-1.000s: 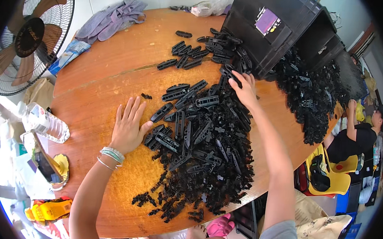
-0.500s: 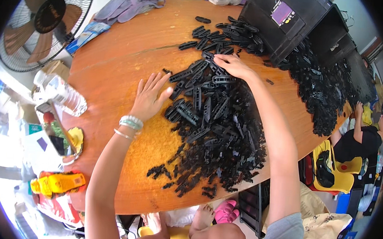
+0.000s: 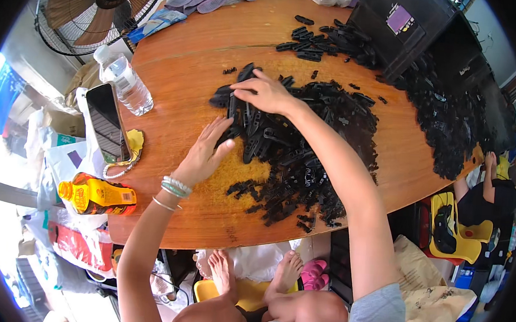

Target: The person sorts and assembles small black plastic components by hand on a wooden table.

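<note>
A heap of small and long black plastic pieces (image 3: 305, 164) lies on the wooden table in front of me. My right hand (image 3: 267, 94) reaches over its far left part, fingers apart and resting on several of the longer pieces (image 3: 247, 72). Beside the heap's left edge is my left hand (image 3: 202, 153), its fingers stretched out and the tips touching a few pieces. Neither hand is closed round anything. Some pieces under the right palm are hidden.
A black crate (image 3: 390, 27) lies tipped at the far right, with more black pieces (image 3: 443, 125) spilling round it. On the left are a water bottle (image 3: 129, 88), a phone (image 3: 108, 122) and a yellow bottle (image 3: 99, 195). A fan (image 3: 102, 10) stands behind; another person (image 3: 489, 190) sits at right.
My right hand has swept left and nearer, and long pieces at the heap's far end have shifted left with it. The whole view has shifted too. My left hand stays beside the heap.
</note>
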`<move>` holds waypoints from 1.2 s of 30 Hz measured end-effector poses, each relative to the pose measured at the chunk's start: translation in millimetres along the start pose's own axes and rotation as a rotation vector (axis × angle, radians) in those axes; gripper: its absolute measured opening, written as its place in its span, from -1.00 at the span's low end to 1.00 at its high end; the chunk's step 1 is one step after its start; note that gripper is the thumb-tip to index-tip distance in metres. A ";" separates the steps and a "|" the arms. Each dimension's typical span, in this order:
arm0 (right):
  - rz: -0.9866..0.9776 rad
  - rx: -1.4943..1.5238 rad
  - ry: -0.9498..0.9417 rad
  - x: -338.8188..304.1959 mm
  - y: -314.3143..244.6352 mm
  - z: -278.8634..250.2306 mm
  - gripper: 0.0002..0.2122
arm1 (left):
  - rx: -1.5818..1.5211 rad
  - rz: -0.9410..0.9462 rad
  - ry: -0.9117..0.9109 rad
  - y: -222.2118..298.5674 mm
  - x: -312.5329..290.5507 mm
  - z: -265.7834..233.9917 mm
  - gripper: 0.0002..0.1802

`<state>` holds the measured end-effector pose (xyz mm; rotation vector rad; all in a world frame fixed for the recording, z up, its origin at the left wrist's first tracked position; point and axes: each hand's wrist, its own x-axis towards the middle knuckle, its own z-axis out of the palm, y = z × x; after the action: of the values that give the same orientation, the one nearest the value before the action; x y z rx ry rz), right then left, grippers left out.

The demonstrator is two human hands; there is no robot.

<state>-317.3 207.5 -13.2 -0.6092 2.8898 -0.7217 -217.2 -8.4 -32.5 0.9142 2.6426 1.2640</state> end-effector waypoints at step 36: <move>0.548 -0.016 0.965 -276.1 59.3 -29.3 -0.65 | 0.577 0.406 -0.034 45.4 62.6 39.9 -0.49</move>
<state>-91.4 379.5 -14.9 0.7497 3.5773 -1.1032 -234.4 75.0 -14.2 1.5897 2.9379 0.4937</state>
